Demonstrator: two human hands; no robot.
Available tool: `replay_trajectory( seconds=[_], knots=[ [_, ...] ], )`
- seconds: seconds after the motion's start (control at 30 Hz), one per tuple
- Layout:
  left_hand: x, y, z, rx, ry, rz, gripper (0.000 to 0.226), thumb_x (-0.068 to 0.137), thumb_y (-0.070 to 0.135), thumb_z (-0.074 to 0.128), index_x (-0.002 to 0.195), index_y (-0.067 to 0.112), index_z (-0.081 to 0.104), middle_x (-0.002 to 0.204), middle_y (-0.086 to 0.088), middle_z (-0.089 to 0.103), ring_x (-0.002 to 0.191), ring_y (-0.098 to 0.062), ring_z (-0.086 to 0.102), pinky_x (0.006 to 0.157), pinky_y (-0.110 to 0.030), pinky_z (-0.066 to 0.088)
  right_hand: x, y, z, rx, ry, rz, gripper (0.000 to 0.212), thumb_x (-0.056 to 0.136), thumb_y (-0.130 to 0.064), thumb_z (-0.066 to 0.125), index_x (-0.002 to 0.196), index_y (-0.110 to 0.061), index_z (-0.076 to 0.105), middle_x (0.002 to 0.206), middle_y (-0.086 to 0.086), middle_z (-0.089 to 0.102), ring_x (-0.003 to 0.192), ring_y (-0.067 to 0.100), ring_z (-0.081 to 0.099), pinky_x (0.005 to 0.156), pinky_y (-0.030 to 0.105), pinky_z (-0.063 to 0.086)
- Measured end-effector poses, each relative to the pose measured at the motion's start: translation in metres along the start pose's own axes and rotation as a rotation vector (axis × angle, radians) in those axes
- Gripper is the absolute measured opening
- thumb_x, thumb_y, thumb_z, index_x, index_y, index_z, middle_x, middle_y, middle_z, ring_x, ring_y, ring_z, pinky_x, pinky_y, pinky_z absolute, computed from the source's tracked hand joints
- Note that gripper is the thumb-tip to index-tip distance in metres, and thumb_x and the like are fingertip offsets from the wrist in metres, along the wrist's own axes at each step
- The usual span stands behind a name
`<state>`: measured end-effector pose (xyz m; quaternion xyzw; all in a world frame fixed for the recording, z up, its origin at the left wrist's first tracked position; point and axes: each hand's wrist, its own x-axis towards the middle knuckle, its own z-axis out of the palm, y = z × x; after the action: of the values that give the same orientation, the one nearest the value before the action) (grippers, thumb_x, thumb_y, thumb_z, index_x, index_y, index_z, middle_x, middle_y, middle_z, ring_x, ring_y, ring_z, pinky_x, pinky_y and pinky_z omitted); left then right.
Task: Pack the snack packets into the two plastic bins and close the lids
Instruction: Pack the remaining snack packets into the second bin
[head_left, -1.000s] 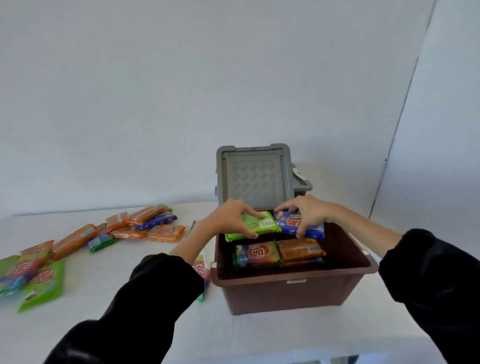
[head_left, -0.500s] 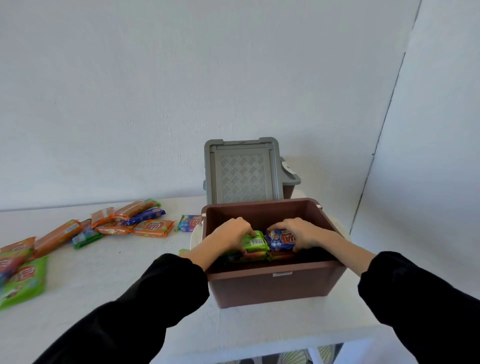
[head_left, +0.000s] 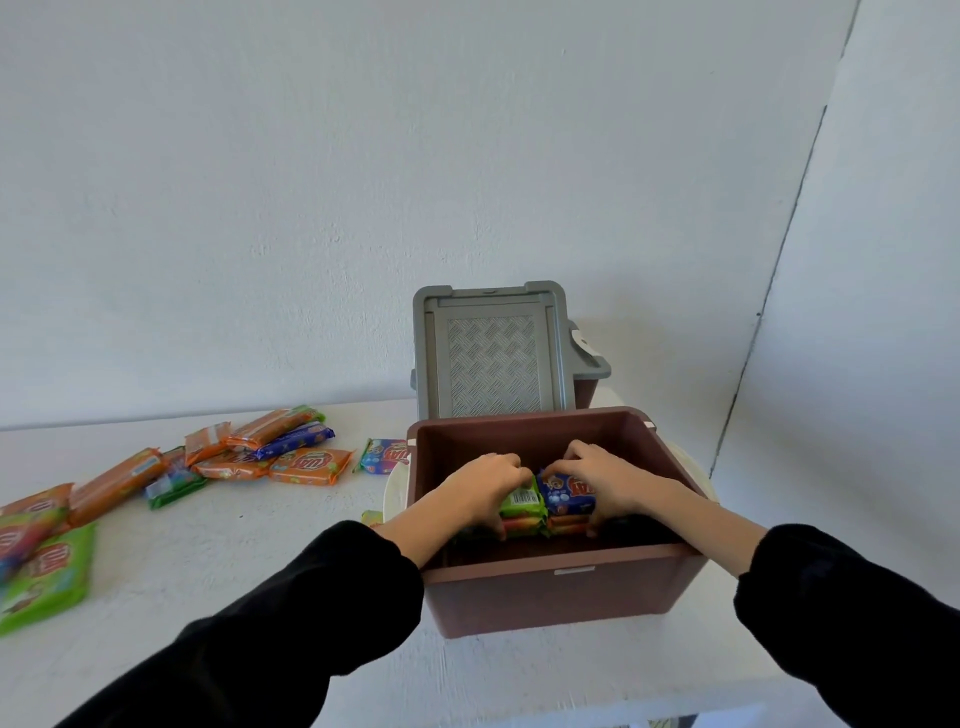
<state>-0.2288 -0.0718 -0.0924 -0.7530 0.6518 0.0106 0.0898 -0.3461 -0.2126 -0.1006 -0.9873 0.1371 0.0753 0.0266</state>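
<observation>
An open brown plastic bin (head_left: 561, 587) stands on the white table in front of me. Both my hands reach inside it. My left hand (head_left: 480, 488) grips a green snack packet (head_left: 522, 501) on top of a stack. My right hand (head_left: 602, 478) grips a blue snack packet (head_left: 566, 493) next to it, with orange packets underneath. Behind stands a second brown bin (head_left: 584, 392), mostly hidden, with a grey lid (head_left: 491, 353) standing upright in front of it.
Several loose orange, blue and green packets (head_left: 260, 452) lie on the table (head_left: 234, 530) to the left, larger green ones (head_left: 47, 577) at the far left edge. One blue packet (head_left: 384, 456) lies beside the bin. A white lid (head_left: 395, 493) peeks out behind the bin's left side.
Both hands have lowered the green and blue packets from above the bin's rim down onto the stack inside. The camera view has shifted, so the bin looks nearer.
</observation>
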Motion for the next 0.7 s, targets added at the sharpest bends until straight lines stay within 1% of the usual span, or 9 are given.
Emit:
replay_trajectory(
  seconds=[0.03,0.1,0.17,0.23,0.4,0.5,0.57,0.6,0.7],
  knots=[
    [0.001,0.000,0.000,0.014,0.012,0.003,0.071,0.074,0.021,0.076,0.134,0.011,0.040,0.131,-0.011,0.045,0.118,-0.028,0.047,0.098,-0.035,0.039,0.000,-0.002,0.001,-0.034,0.006,-0.004,0.081,0.072,-0.018,0.077,0.140,-0.025,0.034,0.130,0.006,0.034,0.122,0.023,0.036,0.099,0.031,0.041],
    [0.003,-0.001,0.001,0.014,0.027,-0.003,0.070,0.073,0.018,0.076,0.133,0.011,0.041,0.131,-0.011,0.046,0.117,-0.028,0.048,0.097,-0.035,0.041,0.002,-0.004,0.003,-0.088,0.056,-0.019,0.071,0.078,-0.014,0.071,0.138,-0.023,0.035,0.131,0.007,0.035,0.122,0.024,0.038,0.095,0.031,0.042],
    [0.003,-0.001,0.001,0.006,0.032,-0.009,0.070,0.073,0.018,0.076,0.133,0.011,0.042,0.130,-0.011,0.047,0.117,-0.028,0.049,0.097,-0.035,0.041,0.003,-0.006,0.003,-0.075,0.098,-0.023,0.063,0.081,-0.011,0.067,0.136,-0.022,0.038,0.129,0.007,0.037,0.120,0.024,0.040,0.094,0.029,0.042],
    [0.003,-0.001,0.001,-0.003,0.036,-0.014,0.070,0.073,0.019,0.077,0.133,0.011,0.042,0.130,-0.011,0.047,0.117,-0.028,0.049,0.097,-0.036,0.040,0.003,-0.005,0.003,-0.047,0.118,-0.021,0.060,0.081,-0.011,0.067,0.134,-0.022,0.041,0.127,0.006,0.038,0.119,0.022,0.041,0.094,0.028,0.041],
    [0.001,-0.005,0.001,-0.016,0.053,-0.013,0.070,0.073,0.022,0.076,0.133,0.015,0.042,0.130,-0.008,0.047,0.118,-0.026,0.047,0.095,-0.036,0.042,0.003,-0.007,0.002,-0.023,0.101,-0.005,0.062,0.080,-0.013,0.069,0.134,-0.024,0.042,0.125,0.007,0.039,0.117,0.021,0.041,0.095,0.028,0.042],
    [-0.002,-0.010,0.001,-0.064,0.045,-0.039,0.066,0.073,0.029,0.076,0.132,0.020,0.046,0.128,-0.005,0.048,0.118,-0.023,0.045,0.092,-0.038,0.043,0.002,-0.007,-0.005,0.022,0.058,0.005,0.066,0.072,-0.024,0.077,0.130,-0.027,0.046,0.118,0.003,0.042,0.110,0.018,0.045,0.090,0.027,0.043],
    [-0.007,-0.017,-0.002,-0.165,0.100,-0.050,0.057,0.075,0.034,0.074,0.126,0.019,0.054,0.123,-0.005,0.055,0.114,-0.021,0.049,0.093,-0.036,0.045,0.001,-0.008,-0.016,0.109,0.058,0.001,0.064,0.069,-0.030,0.080,0.126,-0.027,0.052,0.111,0.000,0.048,0.101,0.014,0.048,0.085,0.024,0.043],
    [-0.011,-0.021,-0.005,-0.268,0.169,-0.056,0.049,0.077,0.034,0.072,0.121,0.017,0.058,0.119,-0.005,0.060,0.110,-0.019,0.053,0.093,-0.035,0.046,0.001,-0.009,-0.025,0.169,0.072,-0.006,0.061,0.069,-0.030,0.079,0.125,-0.027,0.054,0.110,-0.001,0.052,0.099,0.012,0.051,0.084,0.024,0.044],
    [-0.030,-0.043,-0.018,-0.614,0.418,-0.117,0.029,0.082,0.020,0.068,0.109,0.009,0.066,0.106,-0.008,0.069,0.097,-0.014,0.062,0.089,-0.025,0.050,0.009,-0.022,-0.056,0.300,0.148,-0.033,0.051,0.074,-0.029,0.077,0.121,-0.022,0.059,0.103,0.000,0.061,0.095,0.014,0.057,0.080,0.023,0.044]
  ],
)
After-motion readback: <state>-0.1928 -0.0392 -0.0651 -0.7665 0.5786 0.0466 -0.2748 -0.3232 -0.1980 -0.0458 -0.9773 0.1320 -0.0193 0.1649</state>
